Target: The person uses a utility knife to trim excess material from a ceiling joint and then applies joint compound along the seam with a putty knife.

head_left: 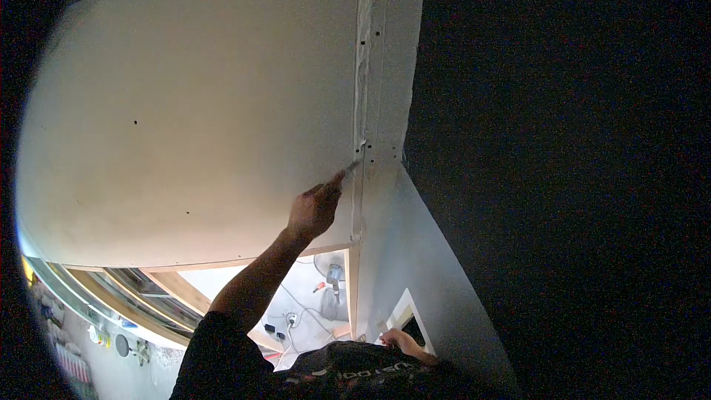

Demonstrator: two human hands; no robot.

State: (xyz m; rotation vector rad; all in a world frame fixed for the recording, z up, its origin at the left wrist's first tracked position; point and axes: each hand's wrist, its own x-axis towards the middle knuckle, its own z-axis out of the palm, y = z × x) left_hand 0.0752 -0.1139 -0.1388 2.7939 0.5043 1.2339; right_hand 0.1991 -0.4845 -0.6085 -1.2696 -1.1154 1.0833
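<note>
My left hand point(315, 209) is raised against the large pale board point(200, 118), its fingers wrapped round a putty knife point(349, 170). The knife's blade touches the board beside a vertical seam point(362, 67), where a strip of white filler runs above the hand. Several dark screw holes dot the board on both sides of that seam. Low in the view, close to my dark shirt point(348, 359), my right hand point(401, 341) has its fingers curled. What it holds, if anything, is too small and partly hidden to make out.
Below the board, a wooden frame point(350, 281) borders an opening onto a floor with cables and a blue-grey power tool point(335, 275). Window-like frames point(141, 289) curve along the lower left. A bluish wall point(437, 252) with a white-framed opening point(409, 311) stands at the right.
</note>
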